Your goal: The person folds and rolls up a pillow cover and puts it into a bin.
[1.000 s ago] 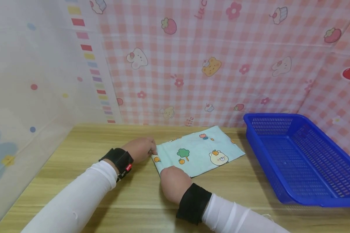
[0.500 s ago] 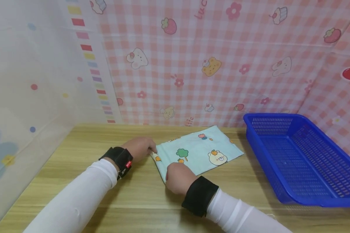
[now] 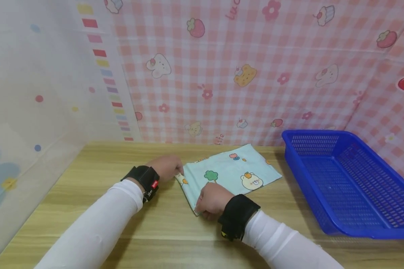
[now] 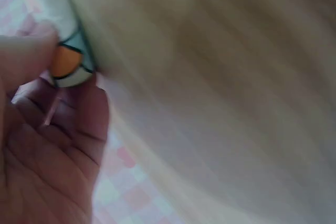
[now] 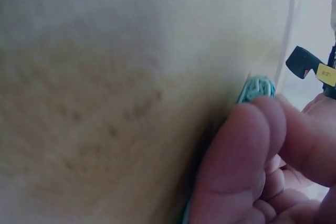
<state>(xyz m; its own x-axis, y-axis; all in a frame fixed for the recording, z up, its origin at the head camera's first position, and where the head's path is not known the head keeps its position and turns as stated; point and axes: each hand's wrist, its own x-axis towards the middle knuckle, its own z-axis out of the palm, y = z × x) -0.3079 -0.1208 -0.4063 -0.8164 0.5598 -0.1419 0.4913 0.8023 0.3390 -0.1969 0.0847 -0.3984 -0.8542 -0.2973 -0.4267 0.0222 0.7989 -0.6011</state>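
A light-blue printed cloth (image 3: 229, 168) with a bear, a tree and fruit on it lies on the wooden table, its left edge rolled or folded over. At the far left corner my left hand (image 3: 166, 168) pinches that edge; the left wrist view shows thumb and fingers around the cloth's rolled end (image 4: 68, 61). My right hand (image 3: 213, 200) grips the near left corner. In the right wrist view the teal stitched edge (image 5: 258, 87) pokes out between thumb and fingers. The part of the cloth under the right hand is hidden.
A blue plastic basket (image 3: 309, 186) with perforated walls stands on the right of the wooden table (image 3: 161, 239). Behind the table hangs a pink checked cloth wall (image 3: 222, 56), and a pale curtain (image 3: 37, 123) closes off the left side.
My right hand has shifted right and slightly up along the cloth's left edge, its thumb and fingers now around the corner. The left hand has moved slightly right, staying at the far corner.
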